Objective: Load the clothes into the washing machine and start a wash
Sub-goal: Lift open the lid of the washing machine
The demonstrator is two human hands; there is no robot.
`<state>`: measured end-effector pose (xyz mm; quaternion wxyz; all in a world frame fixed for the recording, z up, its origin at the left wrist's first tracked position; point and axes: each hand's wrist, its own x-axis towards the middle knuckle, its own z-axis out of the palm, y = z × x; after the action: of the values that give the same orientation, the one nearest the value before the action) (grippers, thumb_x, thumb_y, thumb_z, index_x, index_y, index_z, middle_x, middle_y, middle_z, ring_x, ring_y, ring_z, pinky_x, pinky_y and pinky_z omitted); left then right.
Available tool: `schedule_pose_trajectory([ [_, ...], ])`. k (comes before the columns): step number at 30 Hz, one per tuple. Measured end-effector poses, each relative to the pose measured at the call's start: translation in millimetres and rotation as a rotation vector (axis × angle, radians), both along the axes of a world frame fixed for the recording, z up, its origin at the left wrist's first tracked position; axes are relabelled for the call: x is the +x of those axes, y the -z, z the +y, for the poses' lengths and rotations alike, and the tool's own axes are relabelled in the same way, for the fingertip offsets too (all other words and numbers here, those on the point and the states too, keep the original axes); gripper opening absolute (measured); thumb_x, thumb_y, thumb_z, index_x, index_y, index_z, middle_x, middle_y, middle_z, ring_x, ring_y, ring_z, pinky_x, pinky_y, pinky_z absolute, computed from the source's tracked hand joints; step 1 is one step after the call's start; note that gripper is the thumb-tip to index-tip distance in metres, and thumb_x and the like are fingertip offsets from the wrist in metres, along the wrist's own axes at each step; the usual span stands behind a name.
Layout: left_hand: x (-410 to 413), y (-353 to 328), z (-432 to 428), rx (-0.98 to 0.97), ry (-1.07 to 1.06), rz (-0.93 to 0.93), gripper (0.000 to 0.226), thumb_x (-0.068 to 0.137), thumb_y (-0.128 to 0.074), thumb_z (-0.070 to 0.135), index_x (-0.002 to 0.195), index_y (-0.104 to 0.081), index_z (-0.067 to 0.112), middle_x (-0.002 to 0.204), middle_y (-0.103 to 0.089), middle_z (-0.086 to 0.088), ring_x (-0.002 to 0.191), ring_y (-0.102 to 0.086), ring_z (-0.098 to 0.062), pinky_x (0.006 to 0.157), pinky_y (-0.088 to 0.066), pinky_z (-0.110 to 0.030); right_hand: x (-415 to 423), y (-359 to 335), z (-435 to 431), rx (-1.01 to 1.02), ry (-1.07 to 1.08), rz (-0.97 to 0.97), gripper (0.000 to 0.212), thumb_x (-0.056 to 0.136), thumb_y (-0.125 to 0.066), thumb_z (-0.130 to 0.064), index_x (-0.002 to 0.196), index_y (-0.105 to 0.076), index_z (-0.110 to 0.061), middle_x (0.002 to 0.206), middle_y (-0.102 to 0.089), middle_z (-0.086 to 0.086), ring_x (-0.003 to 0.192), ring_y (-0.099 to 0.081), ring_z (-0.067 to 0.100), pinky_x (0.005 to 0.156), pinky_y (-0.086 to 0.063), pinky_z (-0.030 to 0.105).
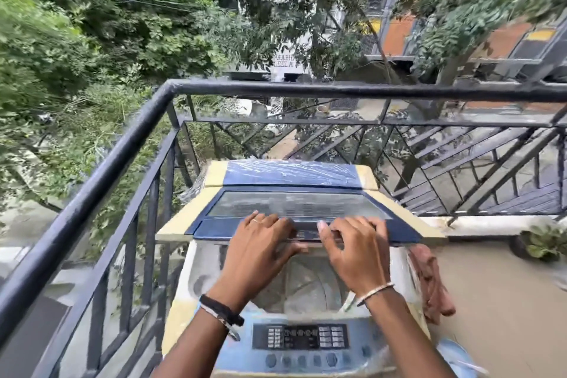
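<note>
A top-loading washing machine (176,310) in cream and blue stands on a balcony below me. Its blue glass lid (294,204) is partly raised, and both hands grip its front edge. My left hand (260,242) holds the edge left of centre, my right hand (352,247) right of centre. Under the lid the drum (306,282) shows, pale and with no clothes visible in it. The control panel (300,336) with buttons lies at the near edge. A reddish-brown cloth (431,282) hangs at the machine's right side.
A dark metal railing (101,169) runs close along the left and behind the machine. A potted plant (541,242) sits on the floor at the right. A light blue object (457,356) lies at the lower right. Tan balcony floor (497,301) spreads to the right.
</note>
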<state>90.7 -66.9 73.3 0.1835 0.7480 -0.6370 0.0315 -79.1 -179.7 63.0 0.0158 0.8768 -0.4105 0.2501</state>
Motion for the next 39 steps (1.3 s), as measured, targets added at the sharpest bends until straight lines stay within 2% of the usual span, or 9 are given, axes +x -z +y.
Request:
schedule_pose_trajectory([
  [6,36.6,-46.9,-48.8,-0.194,0.009,-0.137,0.043,0.09,-0.038,0.069,0.1,-0.061,0.034,0.089,-0.068,0.012,0.09,-0.062,-0.015,0.075,-0.043,-0.034,47.5,-46.2,-55.4,-0.214,0.089,-0.197,0.039,0.094,-0.045,-0.032,0.061,-0.058,-0.016,0.052,-0.06,0.005,0.056,-0.06,0.029,0.072,-0.042,0.038],
  [11,71.8,-84.5,-105.7,-0.252,-0.024,-0.248,0.048,0.091,-0.034,0.067,0.097,-0.066,0.031,0.087,-0.071,0.009,0.085,-0.063,-0.019,0.072,-0.042,-0.033,89.0,-86.2,-110.8,-0.292,0.141,-0.225,0.042,0.096,-0.044,-0.032,0.062,-0.061,-0.014,0.056,-0.064,0.007,0.058,-0.061,0.028,0.073,-0.039,0.037],
  [15,94.4,-99.2,-148.7,-0.193,-0.097,-0.228,0.059,0.089,-0.019,0.07,0.098,-0.062,0.031,0.096,-0.072,0.009,0.094,-0.062,-0.02,0.08,-0.038,-0.035,118.0,-102.9,-145.8,-0.263,0.226,-0.307,0.04,0.095,-0.048,-0.031,0.062,-0.061,-0.012,0.059,-0.065,0.011,0.063,-0.061,0.03,0.069,-0.037,0.036],
  [20,104.7,-102.2,-187.4,-0.234,-0.203,-0.083,0.045,0.092,-0.037,0.064,0.111,-0.065,0.033,0.107,-0.071,0.005,0.105,-0.06,-0.023,0.097,-0.037,-0.043,138.3,-106.9,-175.9,-0.357,0.157,-0.405,0.038,0.097,-0.05,-0.027,0.063,-0.059,-0.012,0.063,-0.062,0.01,0.066,-0.057,0.032,0.065,-0.038,0.038],
  [22,112.3,-103.3,-200.8,-0.229,-0.22,-0.05,0.043,0.093,-0.038,0.063,0.113,-0.065,0.036,0.106,-0.071,0.004,0.106,-0.059,-0.022,0.1,-0.036,-0.044,136.3,-93.8,-182.8,-0.381,0.003,-0.428,0.031,0.099,-0.046,-0.024,0.077,-0.064,-0.01,0.078,-0.064,0.009,0.078,-0.059,0.031,0.074,-0.042,0.04],
  [24,121.2,-102.8,-212.4,-0.221,-0.219,-0.017,0.042,0.093,-0.037,0.063,0.111,-0.066,0.038,0.104,-0.071,0.005,0.105,-0.058,-0.02,0.103,-0.034,-0.045,133.7,-70.7,-181.3,-0.32,-0.065,-0.37,0.031,0.1,-0.043,-0.021,0.117,-0.064,-0.007,0.119,-0.065,0.011,0.116,-0.057,0.029,0.103,-0.039,0.044],
  [27,130.0,-102.2,-222.8,-0.241,-0.186,0.031,0.041,0.095,-0.036,0.061,0.114,-0.066,0.038,0.107,-0.071,0.005,0.108,-0.057,-0.02,0.106,-0.03,-0.045,130.3,-48.8,-176.1,-0.214,-0.072,-0.266,0.052,0.102,-0.038,-0.022,0.151,-0.027,-0.008,0.159,-0.025,0.008,0.15,-0.014,0.02,0.122,-0.015,0.043],
  [34,156.3,-97.8,-219.2,-0.136,-0.01,0.012,0.061,0.095,-0.022,0.061,0.145,-0.042,0.031,0.153,-0.039,-0.004,0.145,-0.03,-0.021,0.122,-0.004,-0.052,130.4,-59.6,-181.4,-0.068,-0.082,-0.139,0.069,0.094,-0.037,-0.006,0.155,-0.007,-0.013,0.163,-0.006,0.003,0.151,0.004,0.017,0.122,-0.014,0.044],
  [39,139.7,-70.0,-180.1,-0.243,-0.097,-0.083,0.059,0.101,-0.033,0.05,0.153,-0.022,0.024,0.162,-0.016,-0.007,0.151,-0.01,-0.027,0.123,-0.008,-0.05,126.8,-64.1,-178.2,-0.022,-0.095,-0.1,0.078,0.087,-0.035,0.001,0.155,0.001,-0.013,0.163,0.003,0.004,0.15,0.011,0.018,0.123,-0.01,0.042],
])
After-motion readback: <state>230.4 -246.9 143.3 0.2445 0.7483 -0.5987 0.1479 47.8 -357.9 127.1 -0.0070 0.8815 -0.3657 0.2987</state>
